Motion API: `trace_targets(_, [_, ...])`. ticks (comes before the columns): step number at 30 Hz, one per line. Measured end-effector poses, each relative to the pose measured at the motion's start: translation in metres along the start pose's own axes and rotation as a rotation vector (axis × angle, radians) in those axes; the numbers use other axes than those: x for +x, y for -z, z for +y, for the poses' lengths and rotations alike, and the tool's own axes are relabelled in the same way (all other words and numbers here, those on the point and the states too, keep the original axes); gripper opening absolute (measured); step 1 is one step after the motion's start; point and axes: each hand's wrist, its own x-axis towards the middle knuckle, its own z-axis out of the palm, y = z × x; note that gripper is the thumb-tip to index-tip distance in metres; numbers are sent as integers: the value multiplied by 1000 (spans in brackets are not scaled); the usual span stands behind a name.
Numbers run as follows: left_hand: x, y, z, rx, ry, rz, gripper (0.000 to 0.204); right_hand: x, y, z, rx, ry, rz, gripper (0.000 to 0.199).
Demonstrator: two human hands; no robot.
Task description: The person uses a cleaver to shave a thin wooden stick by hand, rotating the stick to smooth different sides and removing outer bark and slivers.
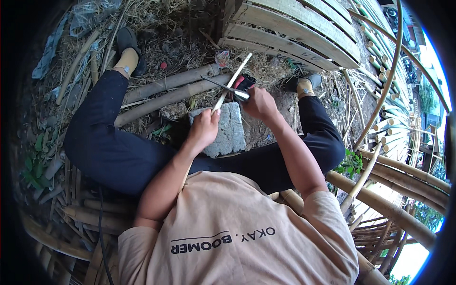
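A pale bamboo strip (pixel 242 65) slants up and away from my left hand (pixel 204 129), whose fingers are wrapped round its lower part. My right hand (pixel 261 103) is closed on the handle of a knife (pixel 227 87). Its dark blade points to the left and lies across the strip, just above my left hand. Below both hands is a rough grey stone block (pixel 229 130) between my legs. Behind the knife, a red and black item (pixel 244 81) rests on the ground; its kind is hard to make out.
Two thick bamboo poles (pixel 166 97) lie on the straw-strewn ground ahead, left of the stone. A slatted wooden crate (pixel 289 28) stands at the far side. Many cut bamboo poles (pixel 392 123) are stacked at the right, beside a bamboo frame (pixel 380 202).
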Motion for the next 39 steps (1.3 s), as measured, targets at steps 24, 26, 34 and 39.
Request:
trace_targets(24, [8, 45, 17, -569, 208, -214, 37, 1, 50, 15, 265, -91, 313, 34])
trace_targets(26, [11, 40, 17, -536, 190, -226, 38, 0, 49, 14, 293, 26, 356, 34])
trace_targets(34, [-13, 29, 27, 30, -233, -25, 40, -9, 55, 26, 47, -10, 351, 15])
trace_targets(39, [-18, 28, 37, 14, -271, -30, 39, -10, 62, 29, 19, -16, 412, 20])
